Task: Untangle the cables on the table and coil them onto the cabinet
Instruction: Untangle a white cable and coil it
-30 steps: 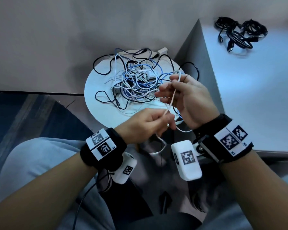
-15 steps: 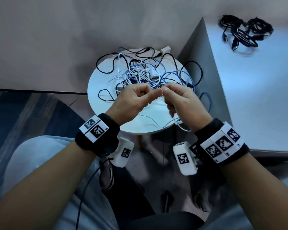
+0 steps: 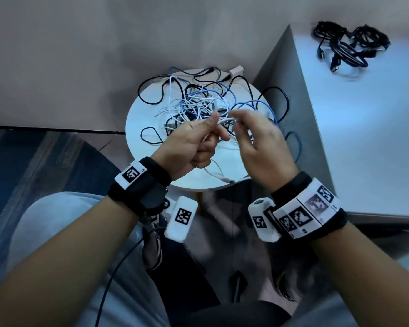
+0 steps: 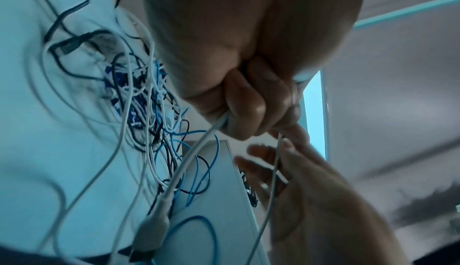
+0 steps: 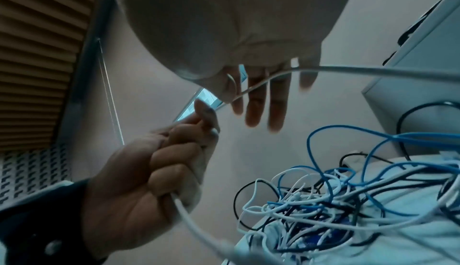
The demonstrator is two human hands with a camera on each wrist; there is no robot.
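A tangle of white, blue and black cables lies on the round white table. My left hand is held over the table's near half, its fist curled round a white cable whose plug hangs below. That white cable runs from my left fist across my right hand, whose fingers are straight and spread. My right hand is blurred, just right of the left hand. Black coiled cables lie on the white cabinet.
The cabinet's grey side stands close against the table's right edge, with blue and black loops hanging between them. My knees and a dark shoe are below the table. A wall rises behind the table.
The hands rose over the table and met fingertip to fingertip on the white cable. Now my right fingers have spread open, and my left hand has turned, keeping the cable in its fist.
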